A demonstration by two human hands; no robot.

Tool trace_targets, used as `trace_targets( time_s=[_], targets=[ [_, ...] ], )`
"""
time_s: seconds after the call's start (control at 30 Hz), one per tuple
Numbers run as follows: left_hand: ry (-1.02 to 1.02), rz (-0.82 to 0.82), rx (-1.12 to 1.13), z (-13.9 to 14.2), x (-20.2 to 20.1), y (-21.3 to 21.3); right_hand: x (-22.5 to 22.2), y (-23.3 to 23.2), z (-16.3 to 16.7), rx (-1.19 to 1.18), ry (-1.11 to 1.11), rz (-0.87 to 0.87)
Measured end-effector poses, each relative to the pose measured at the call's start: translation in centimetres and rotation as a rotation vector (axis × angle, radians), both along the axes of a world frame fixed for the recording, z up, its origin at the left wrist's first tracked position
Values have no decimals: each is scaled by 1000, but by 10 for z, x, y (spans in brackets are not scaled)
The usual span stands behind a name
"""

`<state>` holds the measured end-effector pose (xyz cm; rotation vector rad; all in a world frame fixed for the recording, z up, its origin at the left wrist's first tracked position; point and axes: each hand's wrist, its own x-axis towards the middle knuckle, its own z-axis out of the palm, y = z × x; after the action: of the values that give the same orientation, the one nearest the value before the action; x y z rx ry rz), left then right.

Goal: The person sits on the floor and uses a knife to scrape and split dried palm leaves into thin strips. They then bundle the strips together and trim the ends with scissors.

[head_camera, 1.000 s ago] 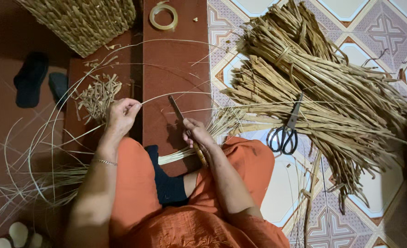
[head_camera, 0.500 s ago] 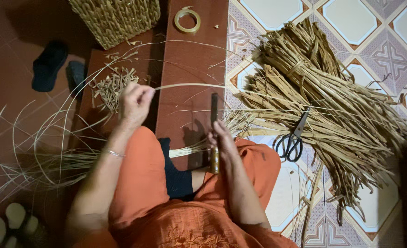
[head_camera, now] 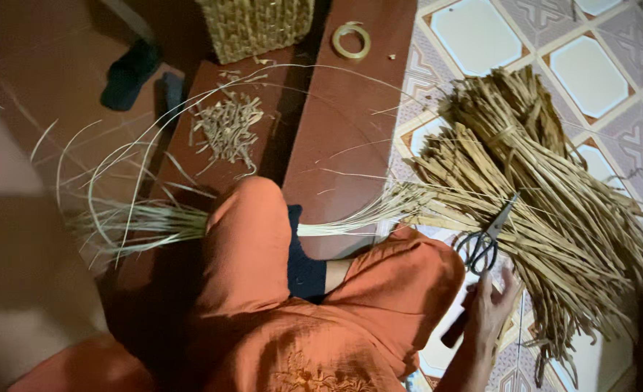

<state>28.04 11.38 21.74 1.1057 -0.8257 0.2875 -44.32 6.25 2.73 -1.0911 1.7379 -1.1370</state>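
Note:
My right hand (head_camera: 492, 305) is low on the right, by my knee, closed round a knife with a dark handle (head_camera: 453, 332). Its fingers rest against the near edge of a big bundle of dried reeds (head_camera: 554, 189) lying on the tiled floor. Black scissors (head_camera: 485, 243) lie on the reeds just above the hand. A sheaf of thin pale strips (head_camera: 140, 221) runs across my lap under my orange-clad legs, its long ends curling up to the left. My left hand is out of view.
A dark red wooden bench (head_camera: 343, 131) carries a small pile of reed cuttings (head_camera: 227, 127) and a tape roll (head_camera: 352, 40). A woven basket (head_camera: 256, 25) stands at the top. Dark slippers (head_camera: 129, 72) lie on the floor at upper left.
My right hand has swung with the knife from the bench down to the reed bundle beside the scissors. My left hand has let go of the strip it held up and left the view.

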Motion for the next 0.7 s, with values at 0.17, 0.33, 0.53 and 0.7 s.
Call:
trace_targets(
  time_s=[0.17,0.33,0.53,0.7],
  targets=[
    [222,-137,-67,-28,34,41,-24,19,-61,-115,561,22],
    [406,-256,-79,-48,57,32,-25,48,-88,242,793,-102],
    [598,-385,-112,-117,45,31,-19,52,-88,195,283,-395],
    [693,-437,-206,-143,27,55,-19,54,-90,-89,661,-103]
  ],
)
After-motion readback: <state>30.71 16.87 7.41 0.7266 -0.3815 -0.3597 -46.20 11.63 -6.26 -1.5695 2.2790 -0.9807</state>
